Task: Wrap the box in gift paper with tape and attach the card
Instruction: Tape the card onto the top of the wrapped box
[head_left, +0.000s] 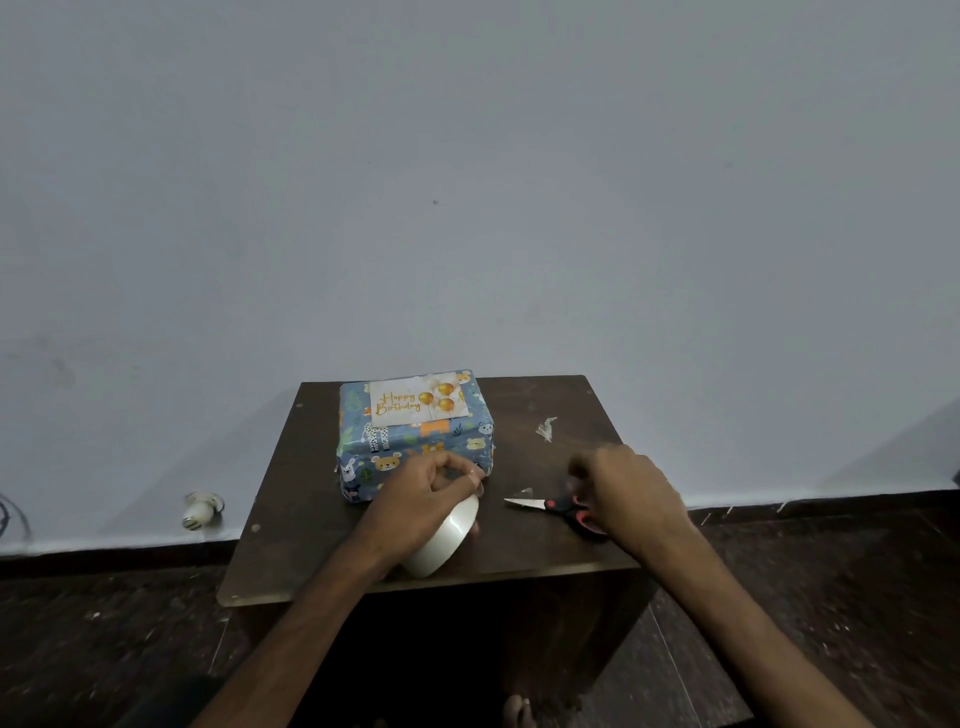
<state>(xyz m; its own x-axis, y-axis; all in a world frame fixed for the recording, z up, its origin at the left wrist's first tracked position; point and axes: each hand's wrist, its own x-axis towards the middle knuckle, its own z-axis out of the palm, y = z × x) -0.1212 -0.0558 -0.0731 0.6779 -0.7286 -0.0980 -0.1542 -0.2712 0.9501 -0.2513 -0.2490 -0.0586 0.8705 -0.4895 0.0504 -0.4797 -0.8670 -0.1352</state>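
The fingers (460, 480) of the left hand (415, 488) curl round the upper rim of a wide roll of clear, whitish tape (445, 535). Thumb and forefinger pinch close together at its top edge, probably feeling for the loose end. The roll is tilted, low over the near part of the dark brown wooden tabletop (519, 556).

The right hand (626, 486) hangs just above the red-and-black handles of a pair of steel scissors (558, 506). Its fingers bend downward and are blurred, so I cannot tell whether they grip the handles. It seems placed to cut a strip.

Just behind the left fingers, nearly touching them, sits the box wrapped in blue animal-print paper (415, 449). The pale "Happy Birthday" card with gold balloons (418, 400) lies flat on top; whether it is taped down cannot be seen. A small crumpled scrap (546, 428) lies beyond the scissors.
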